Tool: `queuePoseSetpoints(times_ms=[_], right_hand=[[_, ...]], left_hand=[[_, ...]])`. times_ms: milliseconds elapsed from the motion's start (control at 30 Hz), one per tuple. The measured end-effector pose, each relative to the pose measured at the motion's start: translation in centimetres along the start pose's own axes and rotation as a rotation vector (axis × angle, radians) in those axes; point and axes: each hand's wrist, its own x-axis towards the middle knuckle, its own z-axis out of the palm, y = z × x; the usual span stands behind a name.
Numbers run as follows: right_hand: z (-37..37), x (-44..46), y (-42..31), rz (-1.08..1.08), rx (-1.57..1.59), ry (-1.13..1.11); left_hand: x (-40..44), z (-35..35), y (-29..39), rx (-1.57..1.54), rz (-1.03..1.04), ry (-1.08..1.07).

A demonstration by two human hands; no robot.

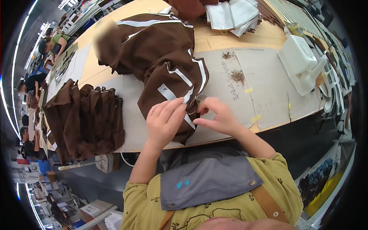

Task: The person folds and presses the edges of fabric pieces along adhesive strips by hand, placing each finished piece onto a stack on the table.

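Brown fabric pieces with white strips along their edges lie across the table in front of me. My left hand rests on the near piece, its fingers together over a white strip and the cloth edge. Beside it, my right hand has thumb and forefinger curved around the same edge, closed on the brown fabric. Some fingertips are hidden in the folds. A pile of folded brown fabric hangs over the table's front edge at the left.
A white plastic container stands on a tray at the right, with a yellow pen nearby. White sheets and a reddish-brown item are at the back. Thread scraps lie mid-table. Several people are at the far left.
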Motion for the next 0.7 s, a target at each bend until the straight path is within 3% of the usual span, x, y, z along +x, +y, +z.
queuePoseSetpoints(times_ms=[67,133,167,233,367,467,633,700], right_hand=[[-0.6,-0.1,0.5,0.033,0.04,-0.032],[-1.1,0.3,0.6,0.138,0.107,0.209],[-1.2,0.7,0.3,0.141,0.106,0.206],[-1.4,1.4,-0.2,0.127,-0.03,0.077],[-0.7,0.9,3.0,-0.013,-0.018,-0.117],[-1.2,0.8,3.4,0.036,-0.11,-0.125],[-3.5,1.1,4.3,0.164,-0.227,0.071],[-4.2,1.1,4.6,0.195,-0.277,0.074]], left_hand=[[-0.3,0.4,0.2,-0.043,-0.046,-0.024],[-0.6,1.1,0.2,-0.19,-0.112,-0.024],[-0.9,1.2,0.4,-0.192,-0.115,-0.024],[-1.5,1.2,1.0,-0.433,-0.28,-0.123],[-1.5,0.3,1.4,-0.56,-0.389,-0.147],[-1.9,-1.5,1.0,-0.513,-0.446,-0.229],[-2.8,-3.5,0.8,-0.6,-0.5,-0.249],[-3.0,-3.6,1.1,-0.473,-0.481,-0.217]])
